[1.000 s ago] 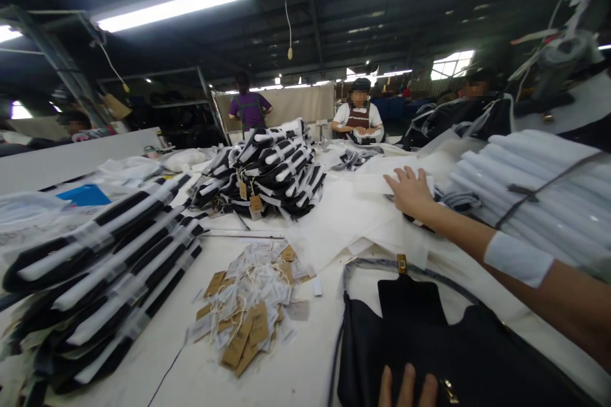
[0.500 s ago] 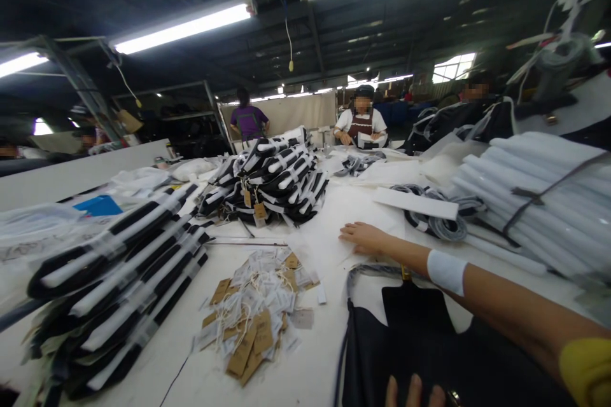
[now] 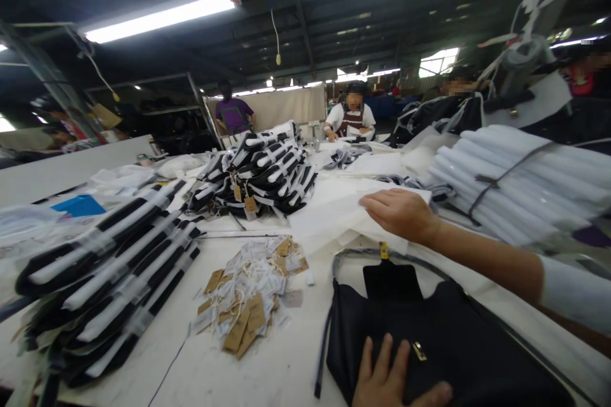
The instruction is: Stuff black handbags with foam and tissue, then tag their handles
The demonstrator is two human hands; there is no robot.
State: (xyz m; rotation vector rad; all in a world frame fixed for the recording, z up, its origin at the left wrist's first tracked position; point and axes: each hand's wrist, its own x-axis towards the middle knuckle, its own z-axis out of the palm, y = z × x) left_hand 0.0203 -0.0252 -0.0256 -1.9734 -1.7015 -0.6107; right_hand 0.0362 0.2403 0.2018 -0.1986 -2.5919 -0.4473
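A black bag (image 3: 458,331) with a small gold clasp lies on the table at the lower right, its dark flap (image 3: 394,281) turned up toward the back. My left hand (image 3: 389,375) rests on the bag with its fingers spread, left of the clasp. Beyond the bag, my right hand (image 3: 403,213) has its fingers together on a thin white sheet (image 3: 329,216), which is creased below the hand. Tags with strings (image 3: 248,305), brown and pale, are heaped left of the bag.
Wrapped black-and-white bundles are stacked at left (image 3: 114,267) and in the middle (image 3: 272,172). Tied white rolls (image 3: 520,178) lie at right. A blue piece (image 3: 79,205) lies far left. A person (image 3: 351,114) works across the table.
My right hand has gone from fingers spread on the white sheet to fingers together, and the sheet is more creased. More of my left hand shows on the bag. The view has shifted.
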